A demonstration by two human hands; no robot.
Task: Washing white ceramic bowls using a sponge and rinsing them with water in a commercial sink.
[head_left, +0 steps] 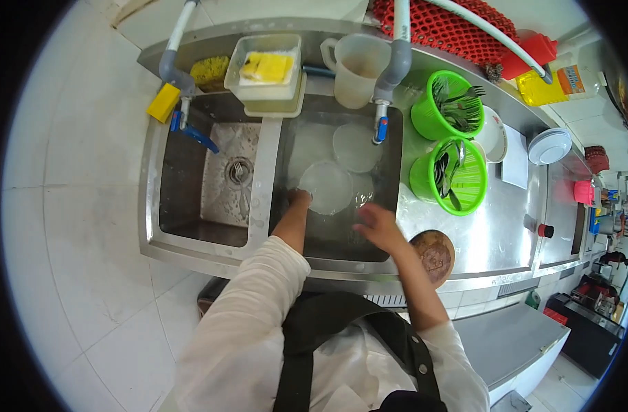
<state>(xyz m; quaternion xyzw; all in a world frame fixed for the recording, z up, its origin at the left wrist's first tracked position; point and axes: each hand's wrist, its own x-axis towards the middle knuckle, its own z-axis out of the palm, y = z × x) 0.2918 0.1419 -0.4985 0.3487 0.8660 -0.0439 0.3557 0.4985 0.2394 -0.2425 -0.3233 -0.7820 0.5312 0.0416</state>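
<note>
Cloudy water fills the right sink basin in front of me. My left hand is dipped in it at the left edge of a round, pale dish; the water hides its fingers, so its grip is unclear. Blurred and holding nothing visible, my right hand is over the basin's right side with its fingers apart. A second round dish lies farther back in the water. In the left basin, a fork rests at the drain.
Behind the basins stand a tub with a yellow sponge and a plastic jug. Two taps overhang. To the right are green cutlery baskets, stacked plates and a round brown object.
</note>
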